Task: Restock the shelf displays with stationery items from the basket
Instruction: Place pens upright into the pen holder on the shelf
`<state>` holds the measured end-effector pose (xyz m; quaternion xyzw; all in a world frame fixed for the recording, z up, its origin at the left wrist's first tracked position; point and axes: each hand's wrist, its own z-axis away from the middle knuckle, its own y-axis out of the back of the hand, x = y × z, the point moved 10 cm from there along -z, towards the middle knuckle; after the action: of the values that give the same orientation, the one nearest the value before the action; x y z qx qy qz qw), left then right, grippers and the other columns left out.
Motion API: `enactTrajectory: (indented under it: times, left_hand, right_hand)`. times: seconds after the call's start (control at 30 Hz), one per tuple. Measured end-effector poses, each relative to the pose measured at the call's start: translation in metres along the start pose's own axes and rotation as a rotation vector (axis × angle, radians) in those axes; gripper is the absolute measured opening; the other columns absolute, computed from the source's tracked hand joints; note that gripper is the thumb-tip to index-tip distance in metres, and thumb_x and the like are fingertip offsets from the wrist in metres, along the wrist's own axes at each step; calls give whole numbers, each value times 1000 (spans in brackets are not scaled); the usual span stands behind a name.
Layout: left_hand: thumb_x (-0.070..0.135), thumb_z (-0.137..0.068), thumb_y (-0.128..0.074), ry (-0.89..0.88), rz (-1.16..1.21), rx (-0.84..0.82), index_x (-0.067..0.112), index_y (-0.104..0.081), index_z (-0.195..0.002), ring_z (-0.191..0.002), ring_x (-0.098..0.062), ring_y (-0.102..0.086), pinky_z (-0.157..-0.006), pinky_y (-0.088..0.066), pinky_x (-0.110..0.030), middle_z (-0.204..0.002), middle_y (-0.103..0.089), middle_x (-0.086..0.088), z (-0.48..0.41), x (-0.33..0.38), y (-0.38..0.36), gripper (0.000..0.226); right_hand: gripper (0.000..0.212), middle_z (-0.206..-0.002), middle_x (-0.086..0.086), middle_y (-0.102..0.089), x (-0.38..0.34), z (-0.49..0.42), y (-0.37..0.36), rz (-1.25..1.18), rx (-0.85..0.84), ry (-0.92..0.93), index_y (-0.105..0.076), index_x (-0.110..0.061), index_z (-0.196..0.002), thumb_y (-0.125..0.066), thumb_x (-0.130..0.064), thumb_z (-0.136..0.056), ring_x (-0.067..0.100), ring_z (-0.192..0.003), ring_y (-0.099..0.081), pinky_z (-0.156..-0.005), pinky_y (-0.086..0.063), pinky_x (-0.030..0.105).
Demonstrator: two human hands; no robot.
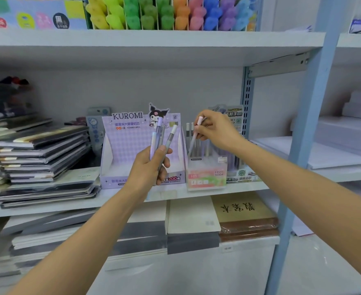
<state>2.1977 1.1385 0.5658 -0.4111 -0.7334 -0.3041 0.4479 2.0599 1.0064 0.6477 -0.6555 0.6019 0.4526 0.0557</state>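
The left grip [151, 167] clutched a bunch of pens [161, 133] before the purple display box [128, 143]. The right grip [215, 130] pinched a pink-capped pen [194, 136], its tip among others standing in the clear box [207, 177] on the shelf [245, 187].

Colours I log here
Lilac checked box [128, 145]; bunched pens [159, 133] lilac, pale blue, grey; single pen [193, 143] grey, pink cap; markers [166, 13] yellow, green, orange, pink, blue, purple.

Notebooks [41, 150] stacked left; paper reams [345, 135] lie right.
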Motion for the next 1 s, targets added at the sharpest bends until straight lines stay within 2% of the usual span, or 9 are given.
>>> enactTrajectory:
  times: [0.1,0.27,0.4,0.53,0.67,0.77,0.9,1.0]
  left_hand:
    - [35,-102,-45,0,-3,8,16,-64,-100,-44,-10,-47,-42,-38,-21,-65,-58,8,-1,-1,1,27]
    - [35,-101,-45,11,-10,15,14,-64,-101,-43,-9,-47,-41,-38,-21,-67,-58,6,-1,-3,0,29]
    - [36,-101,-45,18,-9,13,15,-65,-101,-44,-10,-47,-42,-39,-21,-69,-58,5,-2,-3,-1,29]
    - [36,-101,-46,23,1,4,15,-65,-101,-44,-10,-47,-41,-38,-21,-70,-57,4,-1,-3,-2,28]
    - [36,-101,-46,28,2,-1,15,-65,-101,-44,-11,-48,-42,-38,-22,-69,-58,4,-1,-4,-2,28]
    - [37,-101,-45,24,-2,-4,16,-65,-101,-45,-10,-48,-42,-39,-22,-68,-58,5,0,-2,-3,29]
    - [38,-101,-45,15,-10,-19,17,-65,-101,-46,-10,-49,-43,-40,-21,-68,-59,6,4,3,-7,30]
    - [38,-101,-45,15,-2,-22,16,-66,-101,-46,-11,-50,-42,-40,-21,-68,-59,6,7,7,-9,31]
  right_hand:
    - [3,-84,16,-69,-4,-2,-6,59,-13,22,-58,-4,-92,-60,-2,-92,28,-77,-71,-73,-60,32]
    - [3,-89,21,-70,-3,-9,-8,80,-64,2,-57,-2,-95,-59,-2,-93,23,-75,-71,-69,-59,25]
    - [22,-82,16,-70,-2,-9,-11,132,-21,24,-50,-13,-108,-62,-6,-92,25,-72,-70,-75,-60,42]
    - [23,-89,7,-67,-8,-11,-9,216,57,70,-50,-14,-103,-68,-11,-88,24,-72,-68,-72,-58,47]
    - [11,-84,-2,-64,-17,-10,-1,433,151,133,-61,-14,-95,-67,-22,-90,16,-71,-57,-70,-51,35]
    - [14,-85,-1,-55,-16,-9,0,518,131,107,-69,-13,-92,-64,-26,-92,17,-79,-54,-69,-44,32]
    - [21,-105,5,-54,-16,-7,-3,606,34,76,-72,-16,-108,-57,-25,-96,22,-92,-57,-77,-49,38]
    - [34,-117,7,-49,-17,-2,-8,670,-52,72,-61,-19,-128,-53,-32,-98,21,-96,-51,-82,-47,38]
